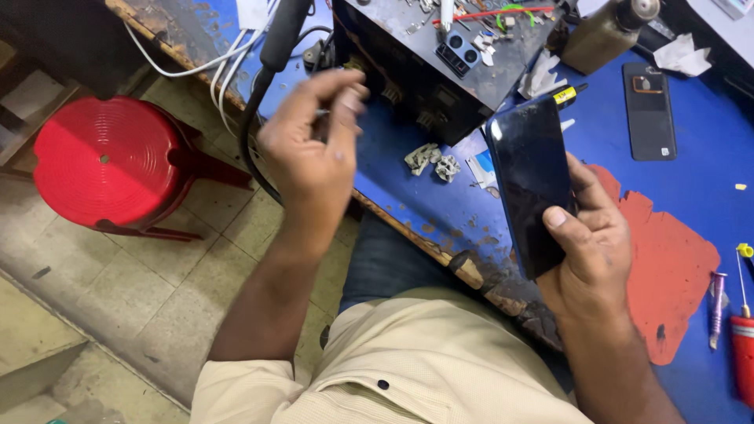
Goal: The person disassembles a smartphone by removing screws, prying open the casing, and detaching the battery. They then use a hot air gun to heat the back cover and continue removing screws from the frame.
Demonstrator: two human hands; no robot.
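My right hand (593, 251) grips a black smartphone (530, 184) by its lower end, thumb on the dark glass, and holds it tilted over the front edge of the blue worktable (707, 157). My left hand (314, 145) is raised off the table's left side, in front of a dark metal box (428, 74). Its fingertips are pinched together. I cannot tell whether something tiny sits between them.
A second dark phone (649, 110) lies flat on the table at the back right. A worn red mat (667, 267), a purple tool (717, 306) and a red-handled screwdriver (742, 353) lie at the right. White cables (228, 55), a black hose (271, 78) and a red stool (106, 161) are on the left.
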